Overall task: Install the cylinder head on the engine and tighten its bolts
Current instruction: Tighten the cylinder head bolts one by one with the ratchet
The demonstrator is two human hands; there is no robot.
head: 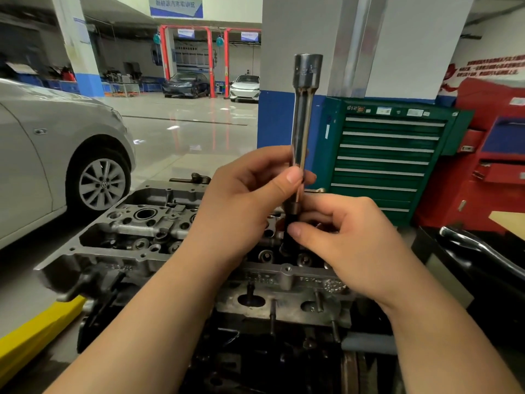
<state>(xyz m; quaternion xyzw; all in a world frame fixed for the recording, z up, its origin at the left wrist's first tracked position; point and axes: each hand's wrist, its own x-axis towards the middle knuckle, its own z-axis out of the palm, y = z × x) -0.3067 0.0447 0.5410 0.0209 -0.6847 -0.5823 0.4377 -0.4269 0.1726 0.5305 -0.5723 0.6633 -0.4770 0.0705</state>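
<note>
Holding extension [302, 120] upright over head [147, 223]: left hand [244, 200] grips shaft, right hand [341, 237] pinches black bit [291, 226], apparently to seat it.

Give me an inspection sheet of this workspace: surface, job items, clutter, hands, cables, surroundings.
Surface: cylinder head sits on the engine, its top open to view.
Job's things: chrome extension bar held upright over the head, a dark socket at its lower end.
Clutter: black curved part at right, what it is unclear.
Hands: left hand grips the bar's shaft; right hand pinches the socket.
Cables: nothing seen.
Surroundings: green tool cabinet, red tool cabinet, silver car at left, two parked cars farther back.
</note>
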